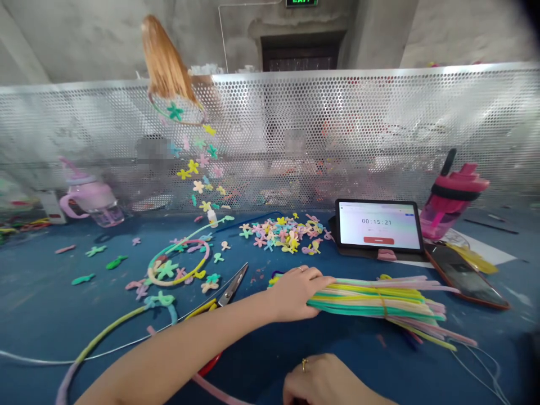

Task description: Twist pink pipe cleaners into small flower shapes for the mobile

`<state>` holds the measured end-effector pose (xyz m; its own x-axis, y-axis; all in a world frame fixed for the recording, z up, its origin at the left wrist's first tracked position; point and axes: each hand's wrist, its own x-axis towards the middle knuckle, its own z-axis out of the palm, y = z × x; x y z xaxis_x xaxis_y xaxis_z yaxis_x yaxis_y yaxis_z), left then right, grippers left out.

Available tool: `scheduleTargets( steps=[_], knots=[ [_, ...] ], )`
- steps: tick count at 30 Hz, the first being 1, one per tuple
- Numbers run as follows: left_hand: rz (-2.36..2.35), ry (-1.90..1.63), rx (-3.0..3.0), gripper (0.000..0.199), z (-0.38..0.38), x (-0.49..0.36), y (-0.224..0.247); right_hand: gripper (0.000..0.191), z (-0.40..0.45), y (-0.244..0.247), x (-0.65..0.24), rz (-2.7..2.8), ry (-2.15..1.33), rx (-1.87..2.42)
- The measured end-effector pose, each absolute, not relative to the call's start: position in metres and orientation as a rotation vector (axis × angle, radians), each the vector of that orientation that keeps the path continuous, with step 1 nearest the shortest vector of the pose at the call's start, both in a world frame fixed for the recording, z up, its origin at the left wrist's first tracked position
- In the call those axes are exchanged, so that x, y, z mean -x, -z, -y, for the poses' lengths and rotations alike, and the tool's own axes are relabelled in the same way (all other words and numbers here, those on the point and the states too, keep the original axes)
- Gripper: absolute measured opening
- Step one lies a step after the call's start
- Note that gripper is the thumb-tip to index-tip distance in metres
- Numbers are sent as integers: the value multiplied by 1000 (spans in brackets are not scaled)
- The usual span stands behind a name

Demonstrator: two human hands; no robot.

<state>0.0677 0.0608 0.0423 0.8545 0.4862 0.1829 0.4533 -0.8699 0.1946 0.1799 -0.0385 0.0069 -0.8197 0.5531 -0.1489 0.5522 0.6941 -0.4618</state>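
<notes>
My left hand [297,293] reaches across the table and lies over the left part of a bundle of pastel pipe cleaners [373,301], its fingers curled round it. A thin band ties the bundle, and some stems poke out at its right end. Below it my right hand [333,382] is curled closed at the bottom edge; its fingertips are hidden, so what they hold, if anything, does not show. Scissors [232,287] with blades apart lie left of my left hand, partly under the forearm. A pipe-cleaner ring [206,261] with flowers lies further left.
A heap of small fuzzy flowers [287,232] lies mid-table. A tablet [379,226] showing a timer, a phone [470,275] and a pink cup [451,202] stand or lie at right. At left is a pink bottle [93,199]. A perforated metal screen [270,140] rises behind.
</notes>
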Motion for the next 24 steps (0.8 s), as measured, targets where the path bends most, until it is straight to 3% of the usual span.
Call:
scheduleTargets(
  steps=[5,9,11,13,17,20,24],
  knots=[
    [-589,-338,-2901,61,-65,-98,-41,8,38,2,-180,2885,-745,916],
    [-463,-415,-2795,71,-70,-106,-47,11,37,2,-179,2896,-709,943],
    [-504,-549,-2640,59,-86,-99,-53,11,38,-3,-178,2906,-736,960],
    [-870,-724,-2425,36,-116,-86,-58,9,38,-11,-177,2916,-789,968],
    [-1409,-918,-2170,28,-193,-48,-63,13,38,-20,-176,2957,-825,1010],
    [-1618,-947,-2045,26,-237,-27,-58,3,37,-11,-174,2941,-785,1030],
    [-1689,-903,-2006,28,-266,-25,-43,25,35,10,-173,2915,-725,1085]
  ],
)
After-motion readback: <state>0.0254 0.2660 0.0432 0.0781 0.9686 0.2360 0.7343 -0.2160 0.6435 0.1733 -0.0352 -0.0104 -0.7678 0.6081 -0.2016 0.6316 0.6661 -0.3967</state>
